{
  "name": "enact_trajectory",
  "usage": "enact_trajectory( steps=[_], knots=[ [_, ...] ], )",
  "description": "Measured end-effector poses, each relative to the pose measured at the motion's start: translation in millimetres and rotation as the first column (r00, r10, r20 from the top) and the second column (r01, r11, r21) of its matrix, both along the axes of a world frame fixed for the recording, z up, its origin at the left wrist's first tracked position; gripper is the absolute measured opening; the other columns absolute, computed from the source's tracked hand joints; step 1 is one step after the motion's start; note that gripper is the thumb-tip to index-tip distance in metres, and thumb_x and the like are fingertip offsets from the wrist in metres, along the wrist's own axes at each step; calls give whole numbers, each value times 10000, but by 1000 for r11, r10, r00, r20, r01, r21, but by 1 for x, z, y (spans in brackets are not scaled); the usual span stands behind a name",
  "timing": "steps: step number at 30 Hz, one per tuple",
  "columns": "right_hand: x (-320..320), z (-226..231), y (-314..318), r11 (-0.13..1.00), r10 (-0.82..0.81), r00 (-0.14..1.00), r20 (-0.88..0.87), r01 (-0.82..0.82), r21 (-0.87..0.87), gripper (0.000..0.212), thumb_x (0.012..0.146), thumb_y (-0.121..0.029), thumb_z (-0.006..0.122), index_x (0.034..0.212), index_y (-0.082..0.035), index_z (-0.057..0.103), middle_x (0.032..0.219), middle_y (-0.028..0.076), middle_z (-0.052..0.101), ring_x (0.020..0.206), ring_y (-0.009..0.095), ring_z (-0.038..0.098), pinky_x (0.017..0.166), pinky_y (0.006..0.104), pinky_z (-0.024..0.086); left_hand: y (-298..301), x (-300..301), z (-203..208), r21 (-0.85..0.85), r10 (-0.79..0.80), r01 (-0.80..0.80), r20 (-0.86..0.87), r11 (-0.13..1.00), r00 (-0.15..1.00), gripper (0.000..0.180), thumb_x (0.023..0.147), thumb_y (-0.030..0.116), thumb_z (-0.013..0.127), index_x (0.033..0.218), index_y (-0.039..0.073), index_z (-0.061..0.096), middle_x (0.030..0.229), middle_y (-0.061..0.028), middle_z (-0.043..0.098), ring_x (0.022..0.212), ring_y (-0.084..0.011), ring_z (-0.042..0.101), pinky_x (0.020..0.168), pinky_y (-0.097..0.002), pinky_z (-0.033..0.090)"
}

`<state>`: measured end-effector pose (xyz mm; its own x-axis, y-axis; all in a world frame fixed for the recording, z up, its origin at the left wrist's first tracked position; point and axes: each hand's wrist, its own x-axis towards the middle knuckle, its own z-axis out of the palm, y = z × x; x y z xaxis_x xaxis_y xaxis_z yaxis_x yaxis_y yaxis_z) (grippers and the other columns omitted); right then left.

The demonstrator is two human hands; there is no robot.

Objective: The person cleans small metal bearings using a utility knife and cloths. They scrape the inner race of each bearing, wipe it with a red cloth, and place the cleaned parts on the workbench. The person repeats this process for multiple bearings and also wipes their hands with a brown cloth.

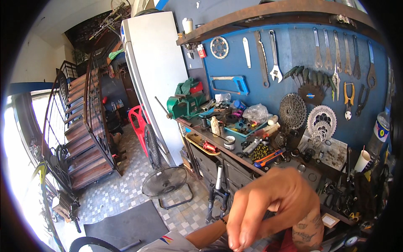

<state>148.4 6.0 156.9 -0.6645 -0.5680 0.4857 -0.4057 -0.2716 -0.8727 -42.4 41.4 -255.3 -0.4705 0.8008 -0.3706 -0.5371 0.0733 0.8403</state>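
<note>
My right hand (pixel 275 197) is raised large in the foreground, in front of the workbench edge. Its fingers curl downward with the tips close together, and whatever may be between them is hidden. A tattooed forearm (pixel 308 231) runs down from it. My left forearm (pixel 205 233), with a dark bracelet (pixel 224 219) at the wrist, comes in from the lower edge. The left hand itself is hidden behind my right hand. Just left of my hands stands a bicycle fork (pixel 219 178) with a silver steerer tube and dark legs.
The cluttered workbench (pixel 195 128) carries a green vise (pixel 184 105), a blue parts tray (pixel 247 132) and orange-blue cutters (pixel 268 158). Tools and cassettes (pixel 292 111) hang on the blue wall. A floor fan (pixel 165 181), black mat (pixel 126 222) and wooden stairs (pixel 86 147) are to the left.
</note>
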Motion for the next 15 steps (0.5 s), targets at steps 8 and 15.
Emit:
enact_trajectory(
  steps=[8,15],
  knots=[
    [7,-4,-7,978,-197,978,64,201,-63,143,931,62,749,1057,8,707,1106,124,731,1080,190,716,906,299,602,7,-5,-17,9,16,-17,68,1000,998,476,1030,305,661,1377,-3,553,1212,-160,658,1047,-312,705,847,-441,614],
    [32,-46,15,472,-851,442,-283,880,-46,170,916,41,723,1084,21,719,1043,119,751,924,153,748,789,266,616,-2,-21,-89,386,-128,34,220,922,967,450,1031,294,654,1360,2,561,1183,-165,659,1068,-331,695,887,-465,608]
  ],
)
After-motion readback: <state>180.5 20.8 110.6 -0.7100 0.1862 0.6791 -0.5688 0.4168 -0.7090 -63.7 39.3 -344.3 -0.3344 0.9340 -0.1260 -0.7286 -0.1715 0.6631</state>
